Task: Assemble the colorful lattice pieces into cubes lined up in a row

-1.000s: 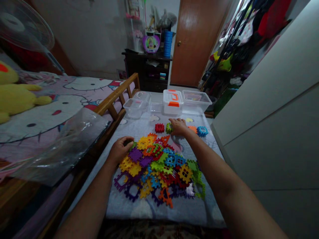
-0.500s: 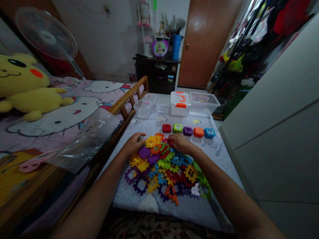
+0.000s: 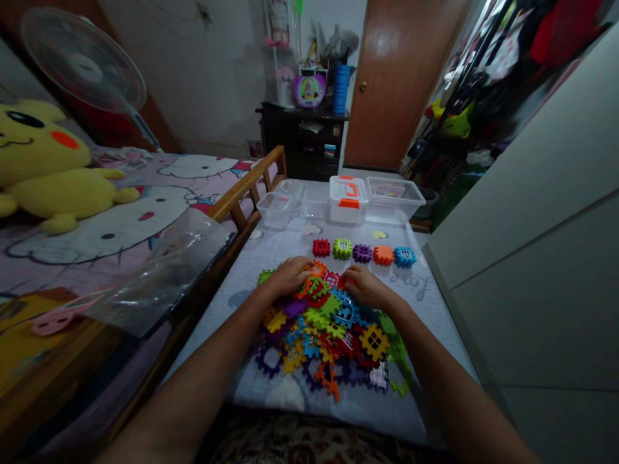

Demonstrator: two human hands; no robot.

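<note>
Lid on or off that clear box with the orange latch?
On: the lid covers the clear plastic box, its orange handle on top and an orange latch at the front edge. Cannot tell if it's fastened.

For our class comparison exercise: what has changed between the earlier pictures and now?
The right hand has left the green block and come back toward the person, to the pile of plastic pieces. The left hand has moved right, from the pile's left edge further over it. The red block and lidded box stayed.
</note>
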